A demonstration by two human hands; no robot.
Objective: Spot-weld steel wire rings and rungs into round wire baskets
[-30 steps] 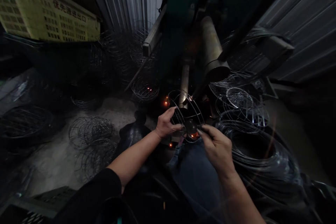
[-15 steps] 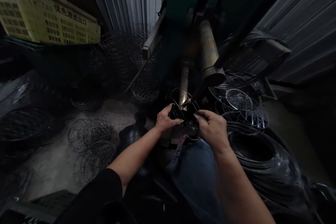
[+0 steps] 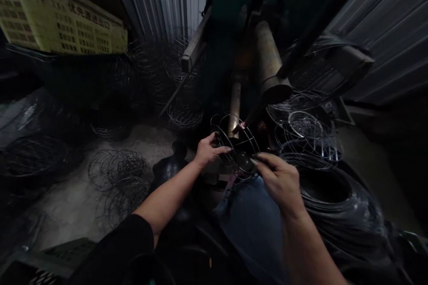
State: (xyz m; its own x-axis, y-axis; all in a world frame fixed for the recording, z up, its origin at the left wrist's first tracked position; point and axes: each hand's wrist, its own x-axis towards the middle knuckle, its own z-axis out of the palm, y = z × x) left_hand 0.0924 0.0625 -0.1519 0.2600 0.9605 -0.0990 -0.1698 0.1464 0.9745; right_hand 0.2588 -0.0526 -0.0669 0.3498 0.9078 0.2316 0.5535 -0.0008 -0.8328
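A round wire frame (image 3: pixel 246 141) of thin metal hoops joined by short cross wires is held up between my hands. My left hand (image 3: pixel 207 150) grips its left hoop between thumb and fingers. On the right side, my right hand (image 3: pixel 280 178) pinches the rim with thumb and forefinger. The frame sits around the end of a brass-coloured rod (image 3: pixel 235 109), where a pinkish tip (image 3: pixel 242 125) comes close to the wire. Whether tip and wire touch, I cannot tell. Above the rod is a thicker metal cylinder (image 3: pixel 269 55).
Coiled wire (image 3: pixel 347 213) lies at the right, with wire rings (image 3: pixel 306 127) behind it. More wire frames (image 3: pixel 115 164) are on the floor at left. A yellow crate (image 3: pixel 83 31) stands upper left, and a square bar (image 3: pixel 194 51) juts out beside the machine.
My right hand has shifted slightly right and down, and the frame's right hoop has moved with it. My left hand has moved a little left.
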